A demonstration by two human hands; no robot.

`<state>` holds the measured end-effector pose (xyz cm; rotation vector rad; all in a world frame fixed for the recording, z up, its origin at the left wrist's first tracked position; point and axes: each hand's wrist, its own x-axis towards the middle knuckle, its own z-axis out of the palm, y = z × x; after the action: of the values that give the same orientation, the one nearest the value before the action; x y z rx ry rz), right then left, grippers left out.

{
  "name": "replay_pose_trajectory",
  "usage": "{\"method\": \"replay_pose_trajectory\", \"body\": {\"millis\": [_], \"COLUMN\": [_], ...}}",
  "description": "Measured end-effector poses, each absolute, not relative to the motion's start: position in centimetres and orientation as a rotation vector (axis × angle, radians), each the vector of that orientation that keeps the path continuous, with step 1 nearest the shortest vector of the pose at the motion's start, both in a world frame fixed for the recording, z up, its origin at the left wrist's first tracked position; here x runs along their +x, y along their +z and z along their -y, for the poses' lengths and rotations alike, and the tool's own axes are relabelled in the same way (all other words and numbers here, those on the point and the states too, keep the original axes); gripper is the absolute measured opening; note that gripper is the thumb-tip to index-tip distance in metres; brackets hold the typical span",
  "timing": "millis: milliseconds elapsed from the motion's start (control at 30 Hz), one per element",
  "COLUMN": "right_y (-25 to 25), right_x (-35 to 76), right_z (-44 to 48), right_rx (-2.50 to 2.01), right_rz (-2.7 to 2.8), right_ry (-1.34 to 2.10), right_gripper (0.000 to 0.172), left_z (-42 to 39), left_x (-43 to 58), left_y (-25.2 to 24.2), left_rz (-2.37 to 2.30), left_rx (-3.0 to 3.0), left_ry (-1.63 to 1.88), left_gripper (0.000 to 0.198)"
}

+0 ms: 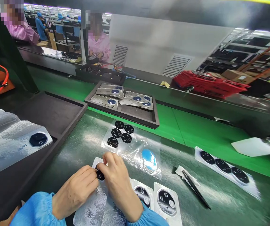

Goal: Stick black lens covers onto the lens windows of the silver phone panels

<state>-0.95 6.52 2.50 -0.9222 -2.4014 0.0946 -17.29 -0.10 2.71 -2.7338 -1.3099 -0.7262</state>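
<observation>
Both hands meet over a silvery phone back cover (90, 204) at the near edge of the table. A black octagonal camera sticker (99, 174) with round holes sits at its top end, partly hidden by fingers. My left hand (77, 188) is closed, its fingertips pinching the sticker's left edge. From above, my right hand (116, 175) is closed with thumb and fingers together at the sticker's upper edge. Beside my right wrist lie two more covers with camera plates, one partly hidden (143, 191) and one in full view (167, 202).
Black octagonal stickers (116, 133) lie on a transparent sheet, with a blue disc (149, 159) nearby. Tweezers (196, 190) rest on white paper. A sticker strip (223, 166) lies right. Trays with covers stand at the back (157, 121) and left (62, 141). Co-workers in pink sit beyond.
</observation>
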Motion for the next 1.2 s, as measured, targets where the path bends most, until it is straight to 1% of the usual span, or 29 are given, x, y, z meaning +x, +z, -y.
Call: {"method": "replay_pose_trajectory", "body": {"millis": [100,233,367,567,700,867,933,1100,1200], "right_y": [2.51,2.52,2.17,2.09,2.21,2.14,2.18,2.11,1.95], "right_x": [-0.99,-0.98,-1.10,-1.15,-1.01,-0.98,-0.95,-0.98,-1.07], "right_z": [-6.51,-6.52,-6.57,-6.38,-6.37,-6.44,-6.44,-6.42,-6.39], "right_rx": [-0.903,-0.939,-0.902,-0.913,-0.926,-0.903,-0.929,-0.896,-0.902], "right_rz": [2.444,2.422,2.433,2.427,2.402,2.410,2.400,2.414,2.424], "right_ry": [0.063,0.094,0.080,0.081,0.145,0.126,0.166,0.075,0.098], "right_gripper": [0.021,0.016,0.021,0.022,0.018,0.021,0.018,0.021,0.018], "left_z": [0.01,-0.10,-0.11,-0.04,0.02,0.00,-0.04,-0.14,-0.11], "left_x": [-17.28,-17.26,-17.16,-17.15,-17.24,-17.23,-17.20,-17.14,-17.17], "left_y": [2.71,2.82,3.02,2.99,2.90,2.96,2.97,3.06,3.08], "left_rz": [1.307,1.297,1.313,1.301,1.297,1.293,1.293,1.302,1.312], "left_rx": [-2.727,-2.739,-2.716,-2.718,-2.743,-2.737,-2.747,-2.726,-2.731], "left_ry": [-0.735,-0.726,-0.774,-0.785,-0.775,-0.765,-0.763,-0.790,-0.797], "left_gripper": [0.026,0.025,0.027,0.027,0.026,0.026,0.026,0.027,0.026]}}
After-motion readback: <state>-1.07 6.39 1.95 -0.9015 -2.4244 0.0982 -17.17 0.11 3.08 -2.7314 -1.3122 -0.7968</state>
